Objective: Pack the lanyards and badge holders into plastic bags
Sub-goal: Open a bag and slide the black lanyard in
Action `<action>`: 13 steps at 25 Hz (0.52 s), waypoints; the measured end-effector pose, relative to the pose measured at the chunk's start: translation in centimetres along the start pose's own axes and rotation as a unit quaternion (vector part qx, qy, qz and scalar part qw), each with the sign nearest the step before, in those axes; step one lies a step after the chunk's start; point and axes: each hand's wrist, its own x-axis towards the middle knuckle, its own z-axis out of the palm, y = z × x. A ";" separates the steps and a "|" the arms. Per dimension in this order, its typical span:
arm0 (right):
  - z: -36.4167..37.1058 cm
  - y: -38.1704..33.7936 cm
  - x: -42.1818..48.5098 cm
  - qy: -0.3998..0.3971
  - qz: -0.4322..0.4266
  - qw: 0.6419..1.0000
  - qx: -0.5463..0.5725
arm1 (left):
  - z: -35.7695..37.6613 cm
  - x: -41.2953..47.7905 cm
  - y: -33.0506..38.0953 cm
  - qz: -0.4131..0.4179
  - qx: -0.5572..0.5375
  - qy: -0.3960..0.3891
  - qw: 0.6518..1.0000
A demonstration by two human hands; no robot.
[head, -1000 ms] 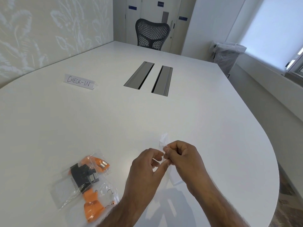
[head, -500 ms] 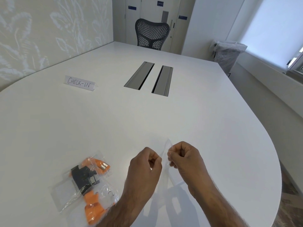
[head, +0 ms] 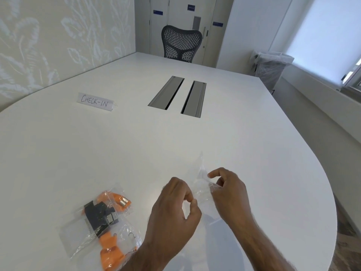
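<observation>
Left hand (head: 172,210): fingers curled, thumb and forefinger tips pinching the left edge of the clear plastic bag (head: 201,184)
Right hand (head: 230,196): fingers curled, thumb and forefinger pinching the right edge of the same bag, slightly farther from the person than the left hand
Clear plastic bag: held up between the two hands above the near right part of the surface (head: 254,145), crumpled at the pinches, one corner pointing up and away
Filled bags (head: 78,231): lying flat on the surface near its front edge, just left of the left forearm, overlapping one another
Orange lanyards (head: 109,249): folded inside the filled bags, metal clips showing
Black item (head: 97,214): inside the filled bags, between the orange bundles; what it is cannot be told
CHECK-IN card (head: 95,101): folded, standing on the far left of the surface, well apart from the hands
Cable slots (head: 177,96): two grey openings side by side in the middle of the surface
Mesh chair (head: 181,44): at the far end of the surface
Lined bin (head: 271,67): on the floor to the right
</observation>
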 end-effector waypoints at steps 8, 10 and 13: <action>-0.1 -0.4 -0.1 -0.182 0.012 0.982 0.053 | -1.0 1.2 -3.0 0.167 0.112 -0.085 0.976; -0.2 -0.5 -0.3 -0.220 -0.007 0.974 0.063 | -0.7 1.0 -3.2 0.172 0.115 -0.097 0.974; -0.3 -0.9 -0.6 -0.224 -0.030 0.972 0.059 | -0.1 0.5 -3.4 0.145 0.104 -0.110 0.978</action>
